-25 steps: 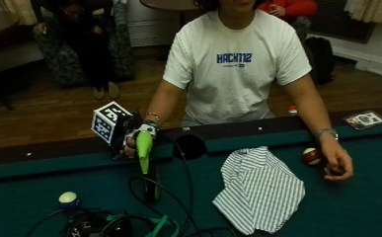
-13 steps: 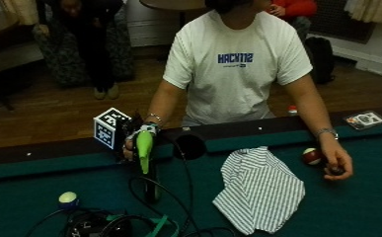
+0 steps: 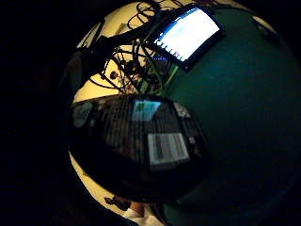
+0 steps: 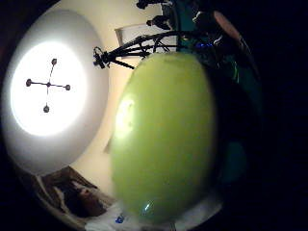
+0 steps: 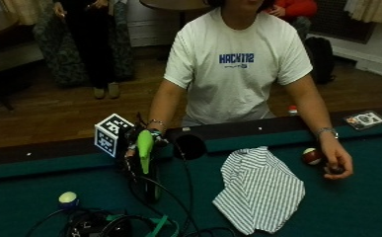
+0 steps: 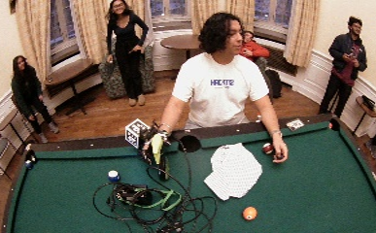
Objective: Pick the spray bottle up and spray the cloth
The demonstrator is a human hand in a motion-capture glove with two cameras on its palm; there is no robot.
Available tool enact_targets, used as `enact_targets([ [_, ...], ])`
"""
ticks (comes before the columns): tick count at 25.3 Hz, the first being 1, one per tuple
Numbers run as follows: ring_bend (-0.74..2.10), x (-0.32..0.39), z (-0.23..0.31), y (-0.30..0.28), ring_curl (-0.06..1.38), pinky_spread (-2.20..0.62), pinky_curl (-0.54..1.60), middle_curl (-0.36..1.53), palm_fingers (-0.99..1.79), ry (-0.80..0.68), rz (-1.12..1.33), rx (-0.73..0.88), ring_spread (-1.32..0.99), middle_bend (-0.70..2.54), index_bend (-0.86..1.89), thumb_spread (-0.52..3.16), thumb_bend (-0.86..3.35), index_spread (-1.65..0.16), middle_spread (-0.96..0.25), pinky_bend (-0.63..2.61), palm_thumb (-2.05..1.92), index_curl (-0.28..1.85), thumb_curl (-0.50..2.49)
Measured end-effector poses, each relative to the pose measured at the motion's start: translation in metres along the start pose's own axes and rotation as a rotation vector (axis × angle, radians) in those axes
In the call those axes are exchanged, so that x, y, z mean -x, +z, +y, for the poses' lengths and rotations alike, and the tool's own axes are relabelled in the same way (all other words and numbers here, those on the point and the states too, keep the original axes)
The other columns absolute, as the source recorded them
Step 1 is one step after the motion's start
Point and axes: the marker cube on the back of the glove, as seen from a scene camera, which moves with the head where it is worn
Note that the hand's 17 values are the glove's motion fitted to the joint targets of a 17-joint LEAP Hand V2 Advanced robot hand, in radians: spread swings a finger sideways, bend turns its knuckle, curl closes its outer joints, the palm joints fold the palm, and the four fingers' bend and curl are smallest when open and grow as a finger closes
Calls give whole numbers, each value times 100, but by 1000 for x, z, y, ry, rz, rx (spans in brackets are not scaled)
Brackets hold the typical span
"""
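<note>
Green felt covers the desk (image 5: 348,207), where the spray bottle (image 5: 144,150), lime-green on top and dark below, stands upright near the rail with the gloved right grip (image 5: 134,148) curled around it. Well apart lies the striped cloth (image 5: 259,190); the bare hand (image 5: 335,163) rests beyond it beside a ball (image 5: 311,156).

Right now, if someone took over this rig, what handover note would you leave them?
Hands: the gloved right hand grips the spray bottle, upright on the green felt near the rail. The bare left hand rests on the felt by a red ball.
The striped cloth lies crumpled between the hands, apart from the bottle.
Done: bottle grasped.
Left: lift, aim at the cloth, spray.
</note>
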Motion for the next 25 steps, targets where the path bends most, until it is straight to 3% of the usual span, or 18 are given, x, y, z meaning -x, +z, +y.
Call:
enact_targets([
  [5,58,-23,2,-3,46,-1,42,48,64,-1,-9,-8,-19,36,12,79,-9,-36,-17,33,60,35,43],
  [10,68,-21,-13,5,43,-8,40,43,103,26,22,21,-20,27,4,81,-5,-33,-16,45,56,28,41],
  [16,67,-19,-17,7,45,-17,39,53,127,28,30,42,-20,58,9,87,-1,-30,-19,35,65,29,41],
  [19,62,-24,-11,4,45,-19,39,54,133,-2,20,71,-19,61,24,89,1,-29,-18,31,70,35,43],
  [25,60,-13,-10,10,45,-24,39,54,136,-97,-17,48,-21,59,26,75,4,-28,-19,36,86,39,51],
])
